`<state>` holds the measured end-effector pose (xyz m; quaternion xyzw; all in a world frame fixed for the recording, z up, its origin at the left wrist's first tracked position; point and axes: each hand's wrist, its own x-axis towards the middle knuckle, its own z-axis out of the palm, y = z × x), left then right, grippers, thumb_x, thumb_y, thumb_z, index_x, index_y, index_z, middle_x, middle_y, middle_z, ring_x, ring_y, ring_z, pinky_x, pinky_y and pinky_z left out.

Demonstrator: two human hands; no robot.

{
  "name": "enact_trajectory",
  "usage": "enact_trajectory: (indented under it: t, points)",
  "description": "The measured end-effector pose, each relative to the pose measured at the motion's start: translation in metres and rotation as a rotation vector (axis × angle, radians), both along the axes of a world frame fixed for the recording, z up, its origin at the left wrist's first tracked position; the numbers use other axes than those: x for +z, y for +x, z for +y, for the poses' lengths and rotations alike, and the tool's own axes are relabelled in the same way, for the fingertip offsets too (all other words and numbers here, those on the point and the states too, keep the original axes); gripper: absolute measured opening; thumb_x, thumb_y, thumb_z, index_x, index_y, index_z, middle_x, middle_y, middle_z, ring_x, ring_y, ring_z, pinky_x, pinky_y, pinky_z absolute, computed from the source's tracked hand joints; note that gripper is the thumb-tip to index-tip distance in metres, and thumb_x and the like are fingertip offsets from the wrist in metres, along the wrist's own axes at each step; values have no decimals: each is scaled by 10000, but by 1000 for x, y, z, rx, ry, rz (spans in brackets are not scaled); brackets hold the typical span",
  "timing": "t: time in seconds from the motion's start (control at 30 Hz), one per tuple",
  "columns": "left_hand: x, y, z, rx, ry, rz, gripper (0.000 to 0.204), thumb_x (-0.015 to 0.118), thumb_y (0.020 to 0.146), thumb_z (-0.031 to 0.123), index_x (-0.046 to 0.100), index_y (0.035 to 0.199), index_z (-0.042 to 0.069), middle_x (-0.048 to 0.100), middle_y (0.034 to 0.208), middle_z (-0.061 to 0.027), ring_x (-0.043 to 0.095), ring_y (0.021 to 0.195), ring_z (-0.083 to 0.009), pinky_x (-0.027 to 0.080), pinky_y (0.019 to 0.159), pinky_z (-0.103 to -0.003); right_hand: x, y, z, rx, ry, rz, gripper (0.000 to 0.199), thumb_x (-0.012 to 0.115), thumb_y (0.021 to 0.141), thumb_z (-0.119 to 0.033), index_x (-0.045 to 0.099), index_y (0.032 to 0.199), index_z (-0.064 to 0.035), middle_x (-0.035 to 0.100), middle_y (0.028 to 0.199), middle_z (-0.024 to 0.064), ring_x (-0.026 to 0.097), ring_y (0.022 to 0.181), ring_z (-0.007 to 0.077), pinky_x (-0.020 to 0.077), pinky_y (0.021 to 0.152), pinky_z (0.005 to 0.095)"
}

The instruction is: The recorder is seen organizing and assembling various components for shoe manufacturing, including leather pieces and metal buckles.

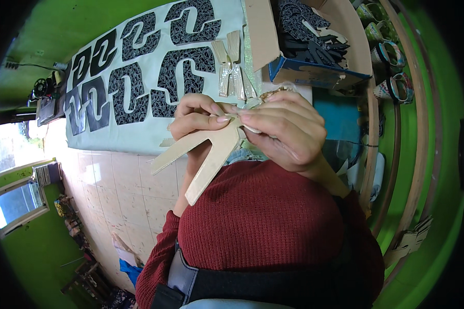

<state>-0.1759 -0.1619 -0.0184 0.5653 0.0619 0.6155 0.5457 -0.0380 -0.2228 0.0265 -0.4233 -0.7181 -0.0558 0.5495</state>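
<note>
Pinched between the fingers of both my hands is a beige, forked flat cutout (221, 147) with stitched-looking edges, its two prongs pointing down toward my body. My left hand (196, 116) grips it near the joined top, thumb and fingers pressed together. On the other side, my right hand (288, 129) closes on the same top end; its fingertips partly hide that part. Just beyond the hands, several shiny beige strap-like pieces (234, 77) lie on the table. Some gold-coloured material (273, 93) shows behind my right fingers.
The pale-covered table (154, 141) bears several black patterned S-shaped cutouts (134, 92) and plain dark ones (95, 105). An open cardboard box (319, 75) at the far right holds dark pieces (314, 49). A wooden rack (412, 98) with patterned woven items (394, 88) stands at right.
</note>
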Motion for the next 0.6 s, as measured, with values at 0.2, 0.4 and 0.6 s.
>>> enact_trajectory:
  t: [0.2,0.4,0.6]
  points:
    - [5,-1,1,-7,56,46,143,699,667,19,592,761,9,474,846,-90,609,756,-228,537,724,-329,-2,0,-6,-21,-16,-32,206,700,613,-77,622,804,-68,636,753,13,601,650,132,460,646,280]
    - [2,-8,6,-143,-71,25,151,713,671,90,610,756,18,488,904,-108,589,868,-263,514,789,-362,0,8,-10,-81,-3,-220,112,616,719,-149,626,829,-131,645,837,-12,589,721,81,398,679,244]
    - [12,-49,50,-565,-527,383,355,397,900,268,486,1082,-24,581,926,-152,587,890,-239,492,788,-361,1,23,-9,-133,1,-346,190,654,699,-113,609,867,-188,644,903,-64,563,812,84,322,754,297]
